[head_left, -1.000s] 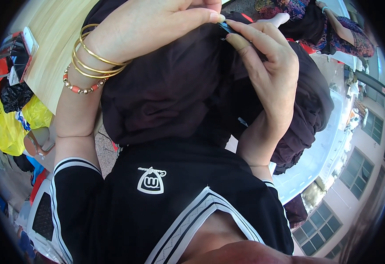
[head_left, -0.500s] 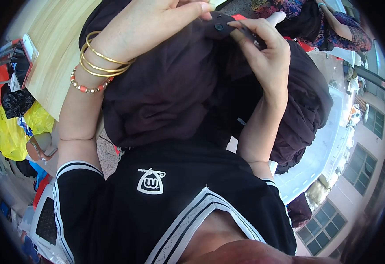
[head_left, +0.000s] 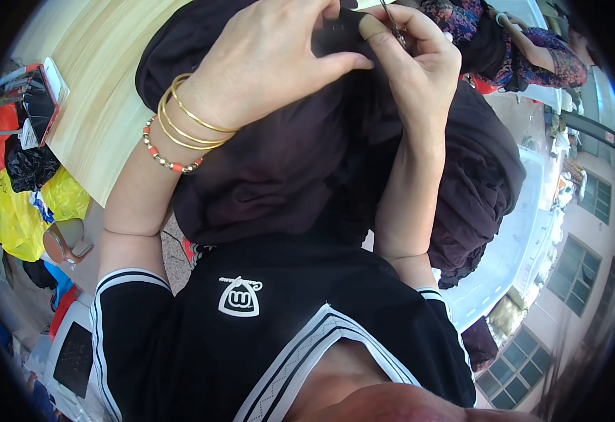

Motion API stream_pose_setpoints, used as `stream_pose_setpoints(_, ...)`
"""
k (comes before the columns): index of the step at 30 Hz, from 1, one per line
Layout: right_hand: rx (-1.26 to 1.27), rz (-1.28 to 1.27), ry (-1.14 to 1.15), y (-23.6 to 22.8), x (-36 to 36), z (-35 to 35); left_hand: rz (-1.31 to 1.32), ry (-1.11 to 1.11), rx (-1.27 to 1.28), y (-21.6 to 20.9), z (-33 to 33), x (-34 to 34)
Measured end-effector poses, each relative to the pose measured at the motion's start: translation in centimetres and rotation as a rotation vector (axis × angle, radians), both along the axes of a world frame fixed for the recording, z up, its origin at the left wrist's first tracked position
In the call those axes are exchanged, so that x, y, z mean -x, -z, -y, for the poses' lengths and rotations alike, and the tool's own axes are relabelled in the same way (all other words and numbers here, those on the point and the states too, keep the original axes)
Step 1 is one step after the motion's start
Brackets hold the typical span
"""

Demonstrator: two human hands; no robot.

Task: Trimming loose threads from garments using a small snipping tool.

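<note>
A dark purple-brown garment (head_left: 265, 176) lies bunched across my lap and over the table edge. My left hand (head_left: 265, 63), with gold bangles and a beaded bracelet at the wrist, is on the cloth by its upper edge. Its thumb stretches over the fabric, its fingers curl at the edge, and the frame's top cuts part of them off. Opposite, my right hand (head_left: 420, 67) pinches the garment's edge between thumb and fingers. A slim dark metal tool (head_left: 394, 27), which looks like thread snips, sits within that hand's fingers; its tip is hidden.
At the left is a pale wooden table (head_left: 103, 91) with a red-edged phone-like case (head_left: 34, 105). Yellow plastic bags (head_left: 19, 211) lie beyond it. A translucent plastic bin (head_left: 504, 246) stands at the right under bunched cloth. Another person's arm (head_left: 529, 46) shows at upper right.
My left hand has moved right and down, its thumb now stretched apart from the index finger. A button visible on the cloth before is now out of sight. The right hand has tilted upward.
</note>
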State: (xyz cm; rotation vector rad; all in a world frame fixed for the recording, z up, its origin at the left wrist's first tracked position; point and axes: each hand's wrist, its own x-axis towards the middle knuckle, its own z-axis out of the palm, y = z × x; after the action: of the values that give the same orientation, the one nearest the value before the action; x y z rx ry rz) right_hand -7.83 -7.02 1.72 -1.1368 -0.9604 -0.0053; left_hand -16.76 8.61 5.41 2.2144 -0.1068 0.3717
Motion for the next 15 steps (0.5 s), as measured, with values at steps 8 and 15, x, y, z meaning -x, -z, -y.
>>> stream_pose_setpoints(8,0.568,0.329,0.351,-3.9,1.7,-1.2,0.190,-0.082,0.083,1.9,-0.6,-0.3)
stream_pose_setpoints(15,0.548,0.232,0.372,-4.3,0.7,-0.9,0.845,0.009,0.079,4.0,-0.8,-2.2)
